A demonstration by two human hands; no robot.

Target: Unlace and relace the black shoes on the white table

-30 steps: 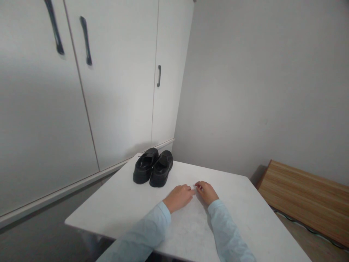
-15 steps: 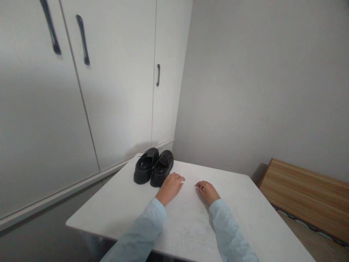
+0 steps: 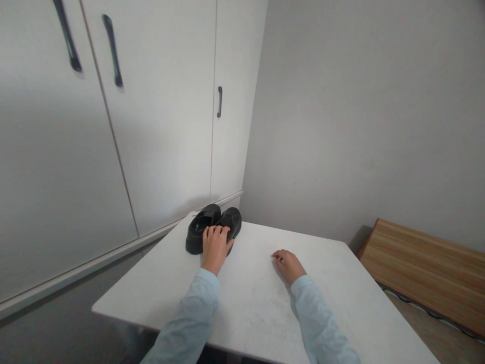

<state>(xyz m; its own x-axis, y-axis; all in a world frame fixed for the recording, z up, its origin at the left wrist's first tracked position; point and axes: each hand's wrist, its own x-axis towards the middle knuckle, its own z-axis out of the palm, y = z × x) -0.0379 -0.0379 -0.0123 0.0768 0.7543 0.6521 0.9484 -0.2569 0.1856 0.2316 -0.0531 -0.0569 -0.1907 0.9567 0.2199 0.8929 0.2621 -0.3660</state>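
Note:
Two black shoes stand side by side at the far left corner of the white table (image 3: 246, 323), their heels towards me. My left hand (image 3: 215, 247) lies over the heel of the right shoe (image 3: 234, 217), fingers curled over its opening and thumb along its right side. It hides much of that shoe; how firm the hold is does not show. The left shoe (image 3: 194, 240) is just beside my fingertips. On the table to the right rests my right hand (image 3: 288, 265), fingers curled together in a pinch. A tiny pale spot shows at its fingertips, too small to name.
White cabinet doors (image 3: 166, 126) with dark handles rise along the left, close behind the shoes. A grey wall (image 3: 359, 116) closes off the back. To the right of the table leans a wood-grain board (image 3: 428, 273), with a dark cable (image 3: 432, 314) along its lower edge.
My left hand has moved left from the bare tabletop onto the right shoe. My right hand stays where it was, and both shoes have kept their places.

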